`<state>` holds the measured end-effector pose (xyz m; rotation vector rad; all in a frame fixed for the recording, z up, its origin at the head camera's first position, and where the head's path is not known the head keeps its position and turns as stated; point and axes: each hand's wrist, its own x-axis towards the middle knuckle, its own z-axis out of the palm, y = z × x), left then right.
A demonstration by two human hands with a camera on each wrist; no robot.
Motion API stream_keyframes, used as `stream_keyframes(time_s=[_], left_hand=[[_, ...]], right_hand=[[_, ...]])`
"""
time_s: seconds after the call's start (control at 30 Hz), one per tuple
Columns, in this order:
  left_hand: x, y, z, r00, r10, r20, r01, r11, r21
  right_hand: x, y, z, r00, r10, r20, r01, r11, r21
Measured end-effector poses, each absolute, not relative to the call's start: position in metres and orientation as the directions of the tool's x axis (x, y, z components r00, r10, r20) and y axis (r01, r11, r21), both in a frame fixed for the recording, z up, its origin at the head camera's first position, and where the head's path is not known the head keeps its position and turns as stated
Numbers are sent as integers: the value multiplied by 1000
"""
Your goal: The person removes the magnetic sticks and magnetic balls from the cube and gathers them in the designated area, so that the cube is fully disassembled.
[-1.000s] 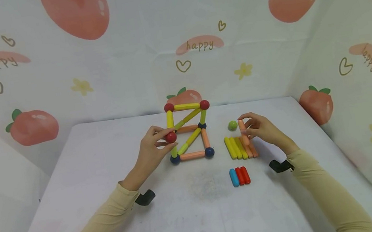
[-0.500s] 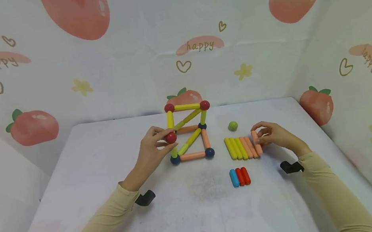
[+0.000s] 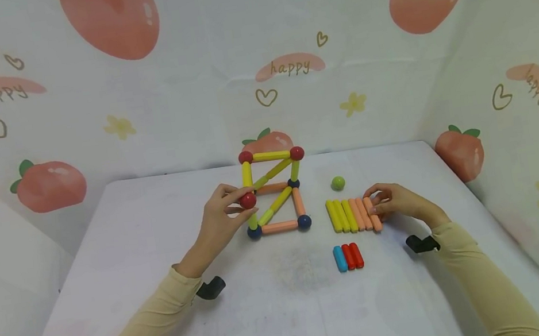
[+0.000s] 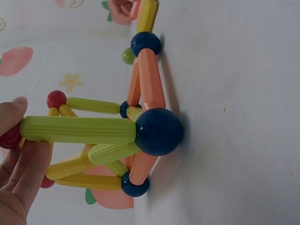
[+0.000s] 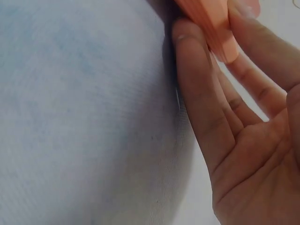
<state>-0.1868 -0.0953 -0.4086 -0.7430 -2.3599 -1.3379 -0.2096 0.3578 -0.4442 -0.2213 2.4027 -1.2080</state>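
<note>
A frame of magnetic sticks and balls [image 3: 279,227] stands at the middle of the table, with blue balls at its base and red balls on top. My left hand [image 3: 222,221] pinches the red ball [image 3: 248,200] atop the front left green stick [image 4: 79,129], thumb and fingers on either side. At the right end of a row of yellow and orange sticks, my right hand [image 3: 400,201] pinches an orange stick [image 3: 373,214]. In the right wrist view this orange stick [image 5: 213,28] sits between thumb and fingers, close to the table.
A green ball [image 3: 338,183] lies behind the row of yellow sticks [image 3: 342,216]. Nearer the person are a blue stick [image 3: 340,259] and two red sticks [image 3: 353,256]. A patterned cloth [image 3: 176,100] hangs behind the white table [image 3: 272,324].
My right hand has moved right and lowered its orange stick from above the row to the row's right end. The left hand has stayed on the red ball.
</note>
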Motion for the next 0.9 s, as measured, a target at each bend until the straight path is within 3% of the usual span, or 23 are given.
stream_keyframes(time_s=[0.9], left_hand=[[-189, -95, -411, -799, 280, 532, 600, 425, 678]], right_hand=[[-213, 352, -446, -910, -296, -289, 39, 634, -772]])
